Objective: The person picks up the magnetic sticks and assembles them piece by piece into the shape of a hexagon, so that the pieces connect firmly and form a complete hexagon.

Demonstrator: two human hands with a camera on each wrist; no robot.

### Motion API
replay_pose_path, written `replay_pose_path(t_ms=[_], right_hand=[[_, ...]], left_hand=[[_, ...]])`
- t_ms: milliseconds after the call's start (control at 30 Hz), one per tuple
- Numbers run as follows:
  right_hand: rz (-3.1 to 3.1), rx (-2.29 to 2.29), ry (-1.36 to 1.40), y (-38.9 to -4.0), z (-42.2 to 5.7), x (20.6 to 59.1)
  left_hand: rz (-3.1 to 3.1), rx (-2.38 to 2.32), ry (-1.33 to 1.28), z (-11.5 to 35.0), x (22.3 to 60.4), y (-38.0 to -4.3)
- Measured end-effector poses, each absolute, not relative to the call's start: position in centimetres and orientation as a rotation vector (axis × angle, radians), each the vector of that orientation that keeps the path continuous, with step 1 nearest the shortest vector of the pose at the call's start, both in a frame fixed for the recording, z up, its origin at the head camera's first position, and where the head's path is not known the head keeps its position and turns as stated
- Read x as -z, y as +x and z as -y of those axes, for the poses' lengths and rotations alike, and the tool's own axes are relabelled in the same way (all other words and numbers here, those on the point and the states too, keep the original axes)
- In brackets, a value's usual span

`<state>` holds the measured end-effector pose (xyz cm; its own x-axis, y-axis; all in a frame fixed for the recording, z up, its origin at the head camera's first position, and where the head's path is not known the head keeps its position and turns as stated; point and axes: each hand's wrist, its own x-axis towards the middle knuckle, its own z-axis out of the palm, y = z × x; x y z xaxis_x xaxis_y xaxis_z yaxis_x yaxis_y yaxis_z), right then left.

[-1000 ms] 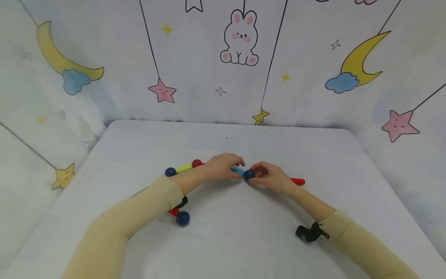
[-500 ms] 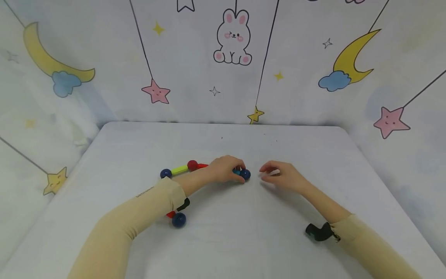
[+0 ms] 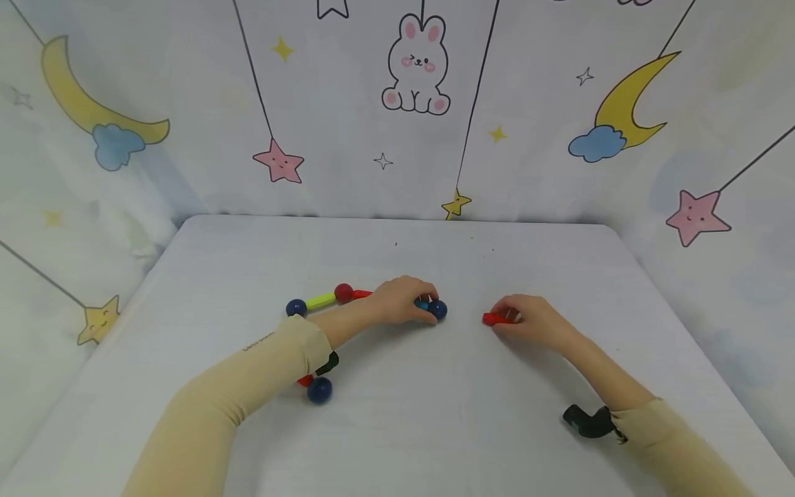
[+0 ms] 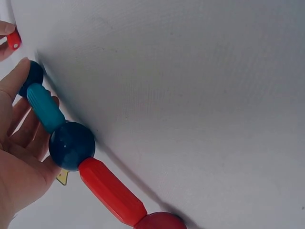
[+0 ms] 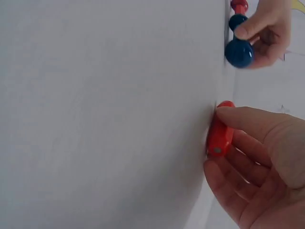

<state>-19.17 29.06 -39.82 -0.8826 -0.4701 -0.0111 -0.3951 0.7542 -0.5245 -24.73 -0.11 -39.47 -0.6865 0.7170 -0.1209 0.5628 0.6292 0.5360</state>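
Observation:
A chain of balls and magnetic rods lies on the white table. My left hand [image 3: 397,300] pinches the dark blue ball [image 3: 438,310] at its right end. In the left wrist view, a teal rod [image 4: 46,108] joins this ball to another dark blue ball [image 4: 72,146], and a red rod [image 4: 113,191] leads on to a red ball [image 4: 161,222]. To the right, across a gap, my right hand [image 3: 537,321] holds a loose red magnetic rod [image 5: 220,132] between thumb and fingers. A grey metal spot shows on that rod's end.
Further left the chain continues with a red ball [image 3: 344,293], a yellow-green rod [image 3: 320,301] and a dark blue ball [image 3: 296,308]. Another dark blue ball [image 3: 319,391] lies nearer, below the left sleeve [image 3: 248,373], which hides part of the chain. A printed cloth [image 3: 348,124] hangs behind the table.
My right hand has let go of the dark blue end ball, moved right and taken hold of the loose red rod. My left hand stays at the chain's end, fingers around the ball.

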Motion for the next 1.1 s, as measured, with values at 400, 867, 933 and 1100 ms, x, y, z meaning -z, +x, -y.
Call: replay_pose_path(t_ms=[400,867,933,1100], right_hand=[[-2.739,0.914,-0.744,-19.8,-23.4,40.3],[-2.752,0.958,-0.666,-19.9,-22.8,41.0],[-2.75,0.954,-0.654,-19.9,-22.9,41.0],[-2.762,0.934,-0.616,-19.9,-23.2,41.1]], left_hand=[[-2.499,-0.699,1.07,0.1,39.7,-25.0],[-2.588,-0.42,1.154,1.4,38.0,-23.3],[-2.574,-0.415,1.166,2.4,37.0,-22.0],[-2.493,-0.398,1.128,6.1,34.8,-18.0]])
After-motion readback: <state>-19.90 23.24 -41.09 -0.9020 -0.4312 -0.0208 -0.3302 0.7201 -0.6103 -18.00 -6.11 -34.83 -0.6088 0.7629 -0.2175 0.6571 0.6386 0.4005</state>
